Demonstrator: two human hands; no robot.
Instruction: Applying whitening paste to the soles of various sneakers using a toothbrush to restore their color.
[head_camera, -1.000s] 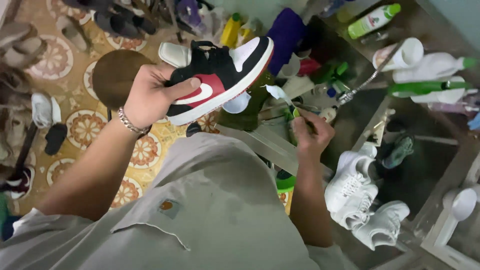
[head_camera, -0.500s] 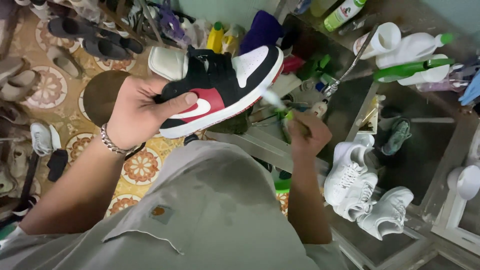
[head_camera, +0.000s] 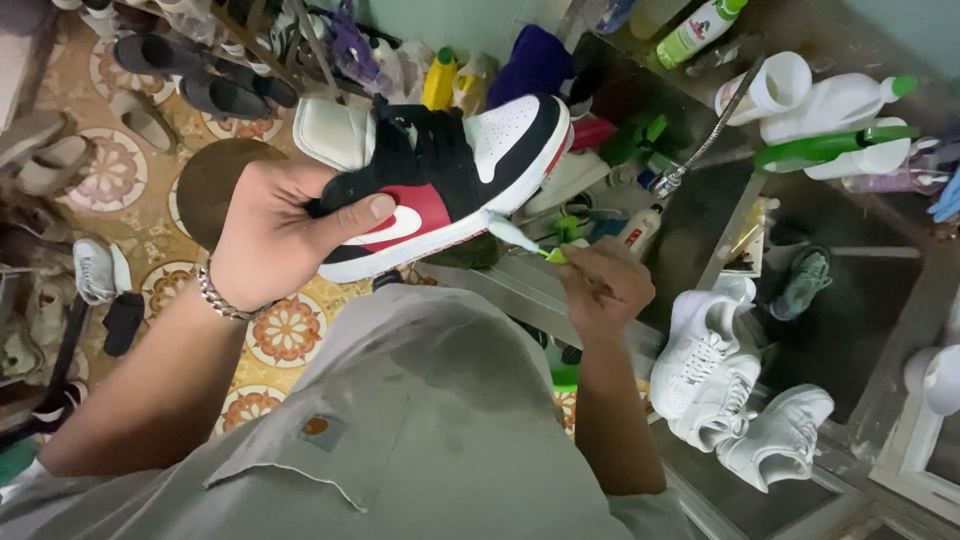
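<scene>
patterned floor tiles (head_camera: 290, 330) lie under the person's lap. left hand (head_camera: 270, 235) is closed around the heel of a black, red and white sneaker (head_camera: 450, 185), held up sideways. right hand (head_camera: 605, 290) pinches a small green brush (head_camera: 520, 240), its tip touching the white sole. white sneakers (head_camera: 735, 400) lie further right; bottles (head_camera: 830, 110) stand beyond.

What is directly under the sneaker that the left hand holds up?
Under the sneaker shows patterned floor tile and a brush from the right hand. The left hand covers its heel.
</scene>
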